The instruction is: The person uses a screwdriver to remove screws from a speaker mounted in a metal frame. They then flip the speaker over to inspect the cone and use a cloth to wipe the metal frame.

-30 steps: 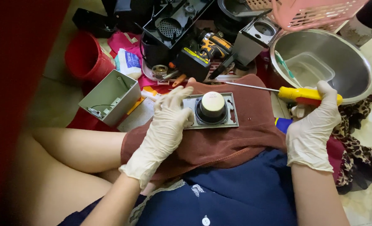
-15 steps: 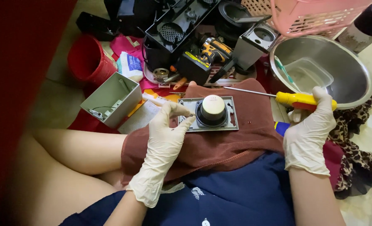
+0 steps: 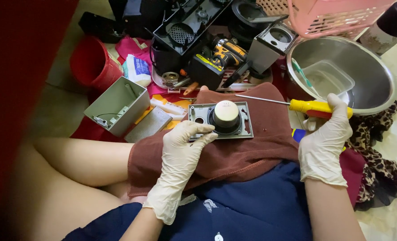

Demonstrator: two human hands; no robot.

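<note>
Head view: left hand [image 3: 182, 145] pinches the grey speaker plate [image 3: 220, 120] on the brown towel [image 3: 252, 151]. Right hand [image 3: 325, 143] grips the yellow screwdriver [image 3: 312, 107]; bracing the plate flat should steady its tip.

1. Gloved hands: 2, left hand [image 3: 182, 147] and right hand [image 3: 325, 143].
2. Screwdrivers: 1, yellow-handled screwdriver [image 3: 312, 107].
3. Speaker plates: 1, grey speaker plate [image 3: 220, 120].
4. Brown towels: 1, brown towel [image 3: 252, 151].
5. Metal bowls: 1, steel bowl [image 3: 368, 67].
6. Grey housings: 1 open, grey box [image 3: 118, 105].
7. Red buckets: 1, red bucket [image 3: 89, 64].
8. Pink baskets: 1, pink basket [image 3: 332, 15].
9. Cordless drills: 1, drill [image 3: 227, 51].
</note>
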